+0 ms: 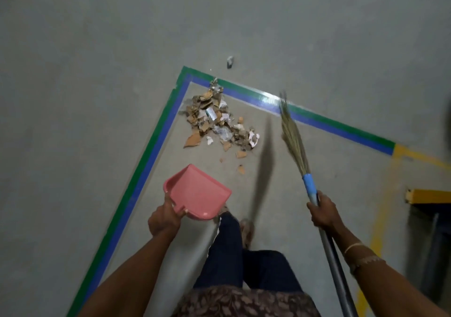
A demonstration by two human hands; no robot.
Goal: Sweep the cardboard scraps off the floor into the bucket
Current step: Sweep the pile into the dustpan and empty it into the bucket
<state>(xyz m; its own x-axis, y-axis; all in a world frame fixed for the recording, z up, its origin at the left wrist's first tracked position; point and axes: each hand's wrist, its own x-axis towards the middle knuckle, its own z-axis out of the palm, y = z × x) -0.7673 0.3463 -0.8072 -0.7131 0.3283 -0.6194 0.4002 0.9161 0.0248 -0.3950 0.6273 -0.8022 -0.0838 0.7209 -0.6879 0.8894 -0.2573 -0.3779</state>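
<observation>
The cardboard scraps (214, 119) lie in a loose heap on the grey floor (97, 48), tucked into the far corner of a green and blue tape line (156, 141). A few small pieces trail off towards the near side, and one grey bit (230, 62) sits apart beyond the tape. Mixed into the brown pieces are what look like crumpled white and silvery wrappers. The left hand (166, 216) grips a pink dustpan (200, 192) by its near rim, fingers curled under and thumb on top, and holds it off the floor on the near side of the heap. The right hand (322, 212) is closed round the handle of a broom (292, 136), just below the blue binding, with the bristles pointing to the far right of the heap. No bucket is in view. The scraps look light, thin and fairly stiff, so they should slide easily under the bristles. A hard stroke would likely scatter them, and the flattest ones may slip under the dustpan's lip unless it is pressed flat to the floor. They are better gathered by short, gentle strokes than picked up by hand. The loaded dustpan should be carried level, since such light bits spill easily.
</observation>
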